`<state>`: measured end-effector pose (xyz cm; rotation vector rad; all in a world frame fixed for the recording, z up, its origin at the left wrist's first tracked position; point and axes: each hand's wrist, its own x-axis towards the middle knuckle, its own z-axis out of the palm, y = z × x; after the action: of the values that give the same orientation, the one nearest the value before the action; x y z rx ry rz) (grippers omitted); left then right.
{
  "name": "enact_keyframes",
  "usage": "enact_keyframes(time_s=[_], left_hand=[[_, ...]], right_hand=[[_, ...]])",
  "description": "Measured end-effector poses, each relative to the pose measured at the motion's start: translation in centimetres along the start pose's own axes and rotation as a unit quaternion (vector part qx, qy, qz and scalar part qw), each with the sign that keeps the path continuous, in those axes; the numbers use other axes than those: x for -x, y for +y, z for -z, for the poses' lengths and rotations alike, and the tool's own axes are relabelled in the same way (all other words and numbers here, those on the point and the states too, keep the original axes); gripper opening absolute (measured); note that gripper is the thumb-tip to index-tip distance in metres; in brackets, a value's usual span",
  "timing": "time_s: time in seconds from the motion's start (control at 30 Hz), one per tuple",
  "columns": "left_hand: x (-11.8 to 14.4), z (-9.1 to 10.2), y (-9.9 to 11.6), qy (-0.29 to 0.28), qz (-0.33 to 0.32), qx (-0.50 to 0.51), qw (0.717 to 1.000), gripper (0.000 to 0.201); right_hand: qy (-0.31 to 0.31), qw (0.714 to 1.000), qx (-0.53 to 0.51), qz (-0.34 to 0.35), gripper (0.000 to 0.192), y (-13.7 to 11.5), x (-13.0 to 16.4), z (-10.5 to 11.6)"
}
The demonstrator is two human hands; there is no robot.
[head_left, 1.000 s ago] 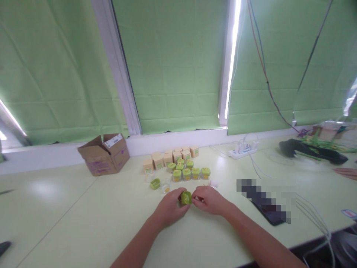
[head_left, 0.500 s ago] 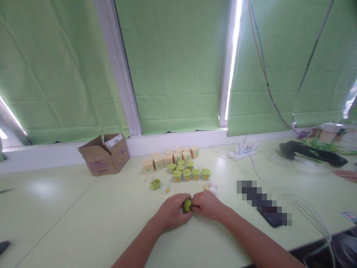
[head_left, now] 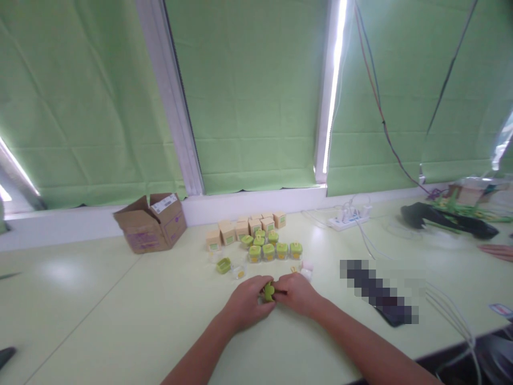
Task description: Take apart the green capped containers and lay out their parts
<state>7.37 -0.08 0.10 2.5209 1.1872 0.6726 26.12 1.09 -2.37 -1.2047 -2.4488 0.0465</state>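
Between my two hands is a small green plastic lid-like piece. My left hand grips it from the left, thumb below and fingers above. My right hand pinches at its right side; its fingertips are partly hidden. Just beyond my left hand lie a clear container with a yellow mark and an upturned green piece. Past my right hand are a small yellow piece and pale pink and white items. Farther back stands a row of green-lidded clear containers.
Several small tan boxes stand behind the containers. An open cardboard carton is at the back left. A white power strip with cables sits at the back right, and a dark blurred-out object lies right of my arm.
The green piece has turned slightly in my fingers and moved up a little with both hands. Everything else on the table stays in place.
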Motion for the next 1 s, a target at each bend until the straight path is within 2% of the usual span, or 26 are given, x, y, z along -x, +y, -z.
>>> enact_keyframes(time_s=[0.23, 0.47, 0.73, 1.0], left_hand=[[0.12, -0.44, -0.71, 0.022, -0.008, -0.002, 1.000, 0.049], [-0.16, -0.02, -0.03, 0.019, -0.029, 0.023, 0.999, 0.045], [-0.64, -0.52, -0.56, 0.030, 0.014, 0.097, 0.995, 0.050], [-0.64, -0.24, -0.36, 0.025, 0.019, 0.160, 0.987, 0.051]], right_hand=[[0.023, 1.000, -0.002, 0.007, 0.014, 0.17, 0.01, 0.14], [0.020, 1.000, 0.021, 0.000, 0.013, -0.03, 0.08, 0.41], [0.053, 0.996, 0.070, 0.005, 0.010, 0.19, 0.02, 0.48], [0.079, 0.993, 0.088, 0.020, 0.022, -0.06, 0.03, 0.54]])
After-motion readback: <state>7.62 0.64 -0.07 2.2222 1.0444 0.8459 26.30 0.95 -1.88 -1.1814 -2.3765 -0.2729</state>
